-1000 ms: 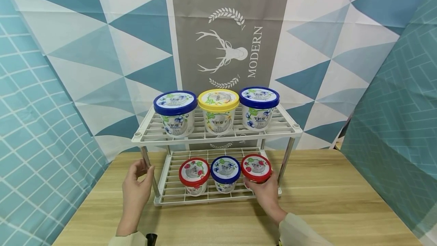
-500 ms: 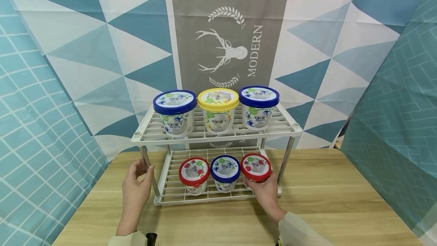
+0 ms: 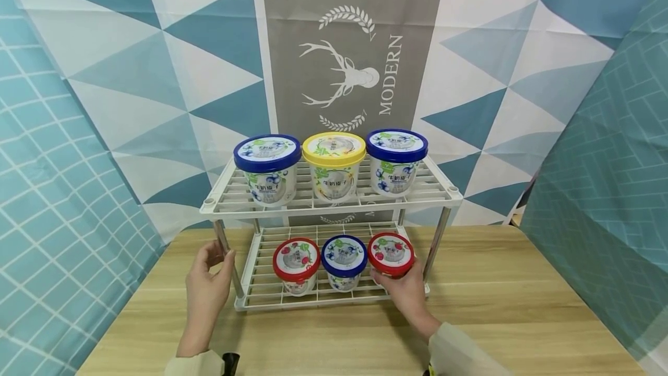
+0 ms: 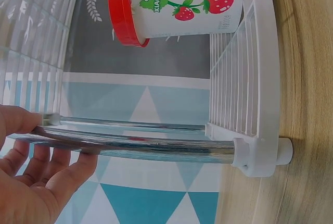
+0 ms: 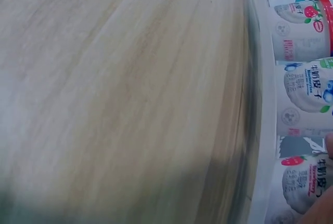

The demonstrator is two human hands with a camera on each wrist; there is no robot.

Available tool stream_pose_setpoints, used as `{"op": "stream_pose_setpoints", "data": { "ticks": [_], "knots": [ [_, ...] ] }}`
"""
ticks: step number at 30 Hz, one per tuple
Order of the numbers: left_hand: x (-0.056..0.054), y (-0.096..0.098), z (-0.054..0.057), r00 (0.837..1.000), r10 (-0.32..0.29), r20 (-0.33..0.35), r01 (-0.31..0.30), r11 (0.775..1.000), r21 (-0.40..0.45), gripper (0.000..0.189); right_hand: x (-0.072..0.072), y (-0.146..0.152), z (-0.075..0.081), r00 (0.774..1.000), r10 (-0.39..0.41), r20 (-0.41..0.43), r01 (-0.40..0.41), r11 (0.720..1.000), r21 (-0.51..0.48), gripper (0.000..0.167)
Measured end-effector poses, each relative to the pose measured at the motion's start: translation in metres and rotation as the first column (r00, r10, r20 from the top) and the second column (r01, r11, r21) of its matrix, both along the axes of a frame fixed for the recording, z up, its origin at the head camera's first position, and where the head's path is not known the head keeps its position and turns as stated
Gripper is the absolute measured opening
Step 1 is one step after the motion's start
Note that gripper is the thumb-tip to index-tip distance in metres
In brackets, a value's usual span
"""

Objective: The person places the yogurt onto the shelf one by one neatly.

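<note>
A white two-tier rack (image 3: 334, 211) with chrome posts stands on the table. At its front left post (image 4: 156, 147), my left hand (image 3: 209, 283) holds on, thumb on one side and fingers on the other. My right hand (image 3: 406, 292) grips the right red-lidded strawberry tub (image 3: 391, 253) on the lower shelf, low on its side; the palm hides part of the tub. Beside it sit a blue-lidded tub (image 3: 344, 260) and another red-lidded tub (image 3: 296, 264). In the right wrist view, the right hand (image 5: 321, 203) shows only at the edge, over the strawberry tub (image 5: 296, 185).
On the upper shelf stand a blue-lidded tub (image 3: 268, 170), a yellow-lidded tub (image 3: 334, 167) and another blue-lidded tub (image 3: 396, 161). The wooden table (image 3: 501, 295) extends to both sides of the rack. A patterned cloth (image 3: 469, 45) hangs behind.
</note>
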State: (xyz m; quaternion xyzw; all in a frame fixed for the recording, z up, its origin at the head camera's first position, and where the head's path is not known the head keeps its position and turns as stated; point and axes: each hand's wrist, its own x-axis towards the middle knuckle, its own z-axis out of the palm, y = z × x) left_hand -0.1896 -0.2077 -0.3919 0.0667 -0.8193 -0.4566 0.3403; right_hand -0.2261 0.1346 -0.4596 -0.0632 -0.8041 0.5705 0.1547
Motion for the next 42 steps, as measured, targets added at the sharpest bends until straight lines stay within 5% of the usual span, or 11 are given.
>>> {"op": "stream_pose_setpoints", "data": {
  "ticks": [10, 21, 28, 33, 42],
  "knots": [
    [0.001, 0.001, 0.001, 1.0, -0.002, 0.018, 0.002, 1.0, 0.0, 0.024, 0.007, 0.014, 0.007, 0.987, 0.115, 0.11, -0.12, 0.992, 0.035, 0.088],
    [0.002, 0.0, -0.001, 1.0, -0.007, 0.004, 0.007, 1.0, 0.008, 0.024, 0.008, 0.015, 0.002, 0.988, 0.101, 0.119, -0.107, 0.993, 0.044, 0.085],
    [0.001, 0.002, -0.003, 0.998, -0.041, 0.039, 0.039, 0.998, 0.051, 0.025, 0.013, 0.019, 0.005, 0.986, 0.126, 0.11, -0.122, 0.992, -0.046, 0.099],
    [0.001, 0.003, -0.002, 0.998, -0.044, 0.051, 0.041, 0.997, 0.058, 0.026, 0.025, 0.025, 0.006, 0.982, 0.152, 0.108, -0.144, 0.986, -0.082, 0.092],
    [0.006, 0.001, -0.001, 0.998, -0.044, 0.039, 0.041, 0.997, 0.064, 0.028, 0.056, 0.038, 0.009, 0.978, 0.154, 0.144, -0.16, 0.987, 0.029, 0.069]
  ]
}}
